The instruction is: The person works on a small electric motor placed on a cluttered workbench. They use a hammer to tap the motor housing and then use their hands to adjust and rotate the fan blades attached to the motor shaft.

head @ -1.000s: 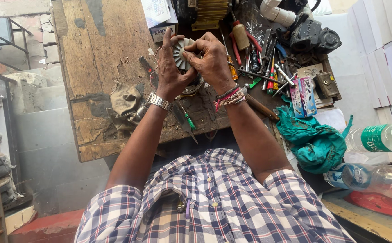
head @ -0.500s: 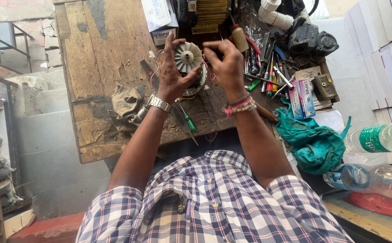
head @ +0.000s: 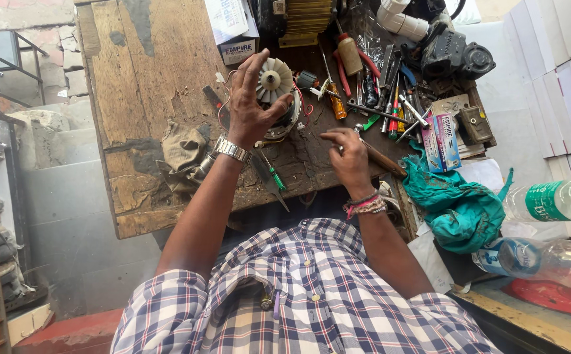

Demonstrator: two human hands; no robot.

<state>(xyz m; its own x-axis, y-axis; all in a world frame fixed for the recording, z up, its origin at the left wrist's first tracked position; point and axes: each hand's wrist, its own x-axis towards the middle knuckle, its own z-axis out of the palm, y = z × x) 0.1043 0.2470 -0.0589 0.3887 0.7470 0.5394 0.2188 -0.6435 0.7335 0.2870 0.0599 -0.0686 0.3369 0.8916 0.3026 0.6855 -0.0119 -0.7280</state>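
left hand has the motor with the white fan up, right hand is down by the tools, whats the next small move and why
Probably the right hand should close on the wooden-handled tool lying just beside it. The left hand alone grips the motor, fan up, over the workbench. The right hand is empty, fingers curled low over the bench at the edge of the tool pile, so a tool looks like what it needs.
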